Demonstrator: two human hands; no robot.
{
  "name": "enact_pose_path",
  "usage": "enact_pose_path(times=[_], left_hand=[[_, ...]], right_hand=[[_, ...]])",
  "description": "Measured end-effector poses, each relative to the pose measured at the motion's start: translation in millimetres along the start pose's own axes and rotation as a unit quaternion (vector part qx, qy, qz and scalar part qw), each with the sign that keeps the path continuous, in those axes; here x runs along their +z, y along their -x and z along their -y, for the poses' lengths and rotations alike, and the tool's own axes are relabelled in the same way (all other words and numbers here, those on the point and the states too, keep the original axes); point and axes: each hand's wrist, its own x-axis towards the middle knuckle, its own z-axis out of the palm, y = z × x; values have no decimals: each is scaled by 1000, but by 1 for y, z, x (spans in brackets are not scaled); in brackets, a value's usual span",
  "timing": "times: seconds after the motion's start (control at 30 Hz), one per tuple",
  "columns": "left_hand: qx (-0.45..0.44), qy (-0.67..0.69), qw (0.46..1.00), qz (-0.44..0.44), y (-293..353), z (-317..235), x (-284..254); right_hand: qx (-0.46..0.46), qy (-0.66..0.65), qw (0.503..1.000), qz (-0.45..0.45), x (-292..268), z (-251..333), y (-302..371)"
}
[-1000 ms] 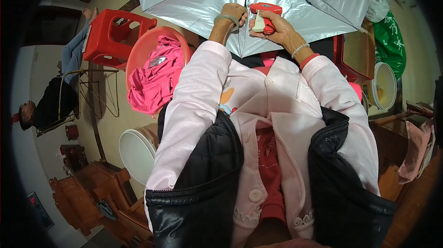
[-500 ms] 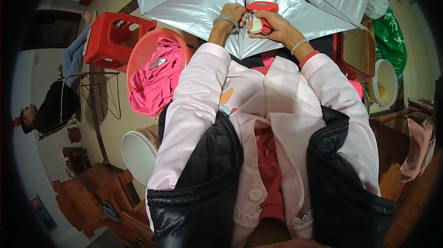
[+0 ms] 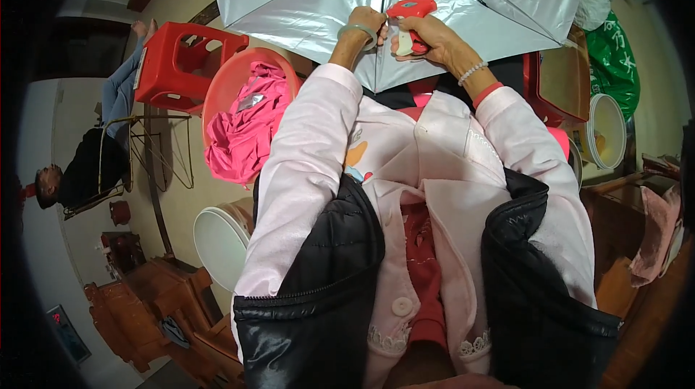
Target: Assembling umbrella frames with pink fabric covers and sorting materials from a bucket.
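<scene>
A silver umbrella canopy [image 3: 289, 9] with dark ribs spreads in front of me, its near point reaching my lap. My right hand [image 3: 438, 40] is wrapped round a red and white hand tool [image 3: 411, 7] with a squeeze handle; its exact kind is unclear. The tool's front end lies over a dark rib, close against my left hand. My left hand [image 3: 367, 21], with a pale bangle at the wrist, is closed at that rib and pinches the canopy there. Whatever small part may sit between its fingertips is too small to make out.
Left of my arm, a pink tub [image 3: 211, 103] holds bright pink fabric [image 3: 250, 124] beside a red plastic stool [image 3: 156, 67]. A white bucket [image 3: 217, 244] stands lower left. A person [image 3: 98, 164] reclines far left. At right are a green bag [image 3: 612, 63] and white buckets [image 3: 604, 132].
The red tool has tilted slightly, its front end dipping toward my left hand. Both hands stay at nearly the same spot on the canopy.
</scene>
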Motion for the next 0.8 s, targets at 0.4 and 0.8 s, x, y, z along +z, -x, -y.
enact_pose_path(times=[0.4, 0.8], left_hand=[[12, -586, 797, -145, -11, -50, -110], [73, -470, 863, -169, -9, -29, -1]], right_hand=[[-222, 443, 840, -221, -9, 87, 64], [-84, 16, 995, -55, -35, 25, 2]])
